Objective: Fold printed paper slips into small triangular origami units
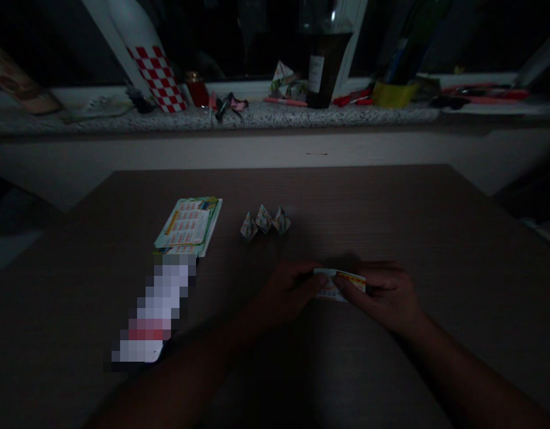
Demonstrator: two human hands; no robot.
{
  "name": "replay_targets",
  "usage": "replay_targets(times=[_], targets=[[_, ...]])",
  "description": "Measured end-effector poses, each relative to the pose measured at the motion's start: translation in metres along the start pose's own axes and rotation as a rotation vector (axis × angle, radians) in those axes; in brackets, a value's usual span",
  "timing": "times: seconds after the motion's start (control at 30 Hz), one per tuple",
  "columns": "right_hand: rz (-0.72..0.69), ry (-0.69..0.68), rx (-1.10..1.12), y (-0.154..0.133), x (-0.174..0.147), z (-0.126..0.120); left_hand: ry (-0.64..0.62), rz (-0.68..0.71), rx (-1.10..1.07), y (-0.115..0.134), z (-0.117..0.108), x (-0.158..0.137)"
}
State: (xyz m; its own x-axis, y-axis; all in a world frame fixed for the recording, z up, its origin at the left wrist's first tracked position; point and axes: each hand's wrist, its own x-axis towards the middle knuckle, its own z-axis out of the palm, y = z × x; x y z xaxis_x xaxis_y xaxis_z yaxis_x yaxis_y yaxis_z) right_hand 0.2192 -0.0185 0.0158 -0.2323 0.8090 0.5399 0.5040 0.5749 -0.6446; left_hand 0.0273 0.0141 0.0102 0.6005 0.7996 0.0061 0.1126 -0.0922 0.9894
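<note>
Between my two hands is a small folded paper [328,290], printed with a yellow-orange strip and rows of figures like a calendar. My left hand [295,289] pinches its left end, thumb on top. At the right part, my right hand [386,292] grips it with the thumb pressed on the face and fingers curled behind. Beyond my hands, three small pointed folded-paper pieces [264,220] stand side by side on the table. A stack of printed calendar sheets [188,223] lies to the left of them.
A blurred-out bright phone-like object [161,304] lies on the dark wooden table [368,202] near my left forearm. Along the stone windowsill [257,124] stand a red-and-white checkered bottle [161,77], a dark labelled container [323,71], a yellow holder [393,94] and small clutter.
</note>
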Motion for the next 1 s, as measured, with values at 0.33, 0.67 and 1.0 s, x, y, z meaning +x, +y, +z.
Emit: replay_targets(times=[0.33,0.67,1.0], targets=[[0.002,-0.007,-0.002,0.000,0.001,0.000,0.004,-0.013,-0.018,-0.001,0.000,0.000],[-0.013,-0.016,0.016,0.000,0.001,0.000,0.003,-0.004,-0.013,-0.003,0.000,0.000],[0.057,-0.031,0.049,-0.002,0.002,0.000,-0.088,-0.022,0.087,0.000,-0.013,0.004]])
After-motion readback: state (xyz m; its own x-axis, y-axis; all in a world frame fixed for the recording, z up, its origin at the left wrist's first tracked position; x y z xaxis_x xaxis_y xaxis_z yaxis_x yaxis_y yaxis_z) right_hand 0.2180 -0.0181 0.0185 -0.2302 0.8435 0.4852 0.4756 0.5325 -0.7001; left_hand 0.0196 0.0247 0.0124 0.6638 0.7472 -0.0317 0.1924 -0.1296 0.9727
